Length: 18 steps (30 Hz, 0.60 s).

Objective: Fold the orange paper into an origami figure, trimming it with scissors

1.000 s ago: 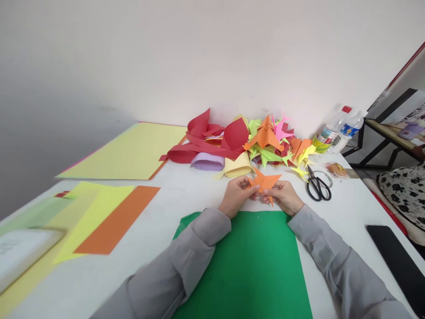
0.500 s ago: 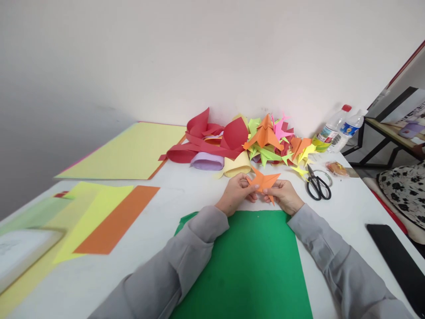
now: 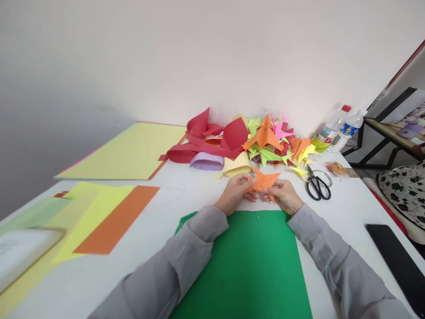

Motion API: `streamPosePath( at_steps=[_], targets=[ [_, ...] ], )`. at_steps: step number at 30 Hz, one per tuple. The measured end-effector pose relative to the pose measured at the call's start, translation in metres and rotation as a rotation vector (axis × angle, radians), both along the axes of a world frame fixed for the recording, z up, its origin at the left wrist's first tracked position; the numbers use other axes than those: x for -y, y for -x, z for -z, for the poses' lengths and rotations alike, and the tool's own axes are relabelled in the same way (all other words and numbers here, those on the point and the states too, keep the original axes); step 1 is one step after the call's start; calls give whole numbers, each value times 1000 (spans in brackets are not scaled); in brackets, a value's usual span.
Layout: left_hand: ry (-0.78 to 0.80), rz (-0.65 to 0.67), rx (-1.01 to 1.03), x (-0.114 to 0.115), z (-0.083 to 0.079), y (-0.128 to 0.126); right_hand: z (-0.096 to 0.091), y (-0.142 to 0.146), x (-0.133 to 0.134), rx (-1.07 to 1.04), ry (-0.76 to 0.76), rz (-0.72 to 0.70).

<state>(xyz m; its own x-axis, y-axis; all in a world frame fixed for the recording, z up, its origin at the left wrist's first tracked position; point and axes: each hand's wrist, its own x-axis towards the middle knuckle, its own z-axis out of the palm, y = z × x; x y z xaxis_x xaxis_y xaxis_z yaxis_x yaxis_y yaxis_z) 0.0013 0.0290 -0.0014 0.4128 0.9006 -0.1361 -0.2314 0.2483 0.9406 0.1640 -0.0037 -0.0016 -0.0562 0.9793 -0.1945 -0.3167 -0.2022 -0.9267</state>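
Note:
An orange folded-paper figure (image 3: 264, 179) with pointed wings is held up between both hands, just beyond the far edge of a green sheet (image 3: 252, 261). My left hand (image 3: 235, 191) pinches its left side, thumb on top and fingers beneath. On the other side my right hand (image 3: 283, 195) grips the lower right part between thumb and fingers. Some fingertips are hidden behind the paper. Right behind the figure stand a cream paper loop (image 3: 237, 166) and a pile of folded-paper pieces, among them a larger orange one (image 3: 264, 135).
Black-handled scissors (image 3: 318, 186) lie right of my right hand, near a wrapped snack (image 3: 337, 169). Two bottles (image 3: 332, 128) stand at the back right. Orange (image 3: 117, 219) and yellow sheets lie left, and a black flat object (image 3: 396, 266) right. Someone in patterned clothing (image 3: 403, 190) sits at the right.
My left thumb has shifted slightly up and left on the orange paper figure. Both hands still hold it in nearly the same place.

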Motion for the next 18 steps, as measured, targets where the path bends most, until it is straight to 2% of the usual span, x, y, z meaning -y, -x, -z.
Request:
streamPosePath(
  at_steps=[18],
  targets=[
    [-116,-1,-99,2,4,-2,2,0,0,-6,-36,-37]
  ],
)
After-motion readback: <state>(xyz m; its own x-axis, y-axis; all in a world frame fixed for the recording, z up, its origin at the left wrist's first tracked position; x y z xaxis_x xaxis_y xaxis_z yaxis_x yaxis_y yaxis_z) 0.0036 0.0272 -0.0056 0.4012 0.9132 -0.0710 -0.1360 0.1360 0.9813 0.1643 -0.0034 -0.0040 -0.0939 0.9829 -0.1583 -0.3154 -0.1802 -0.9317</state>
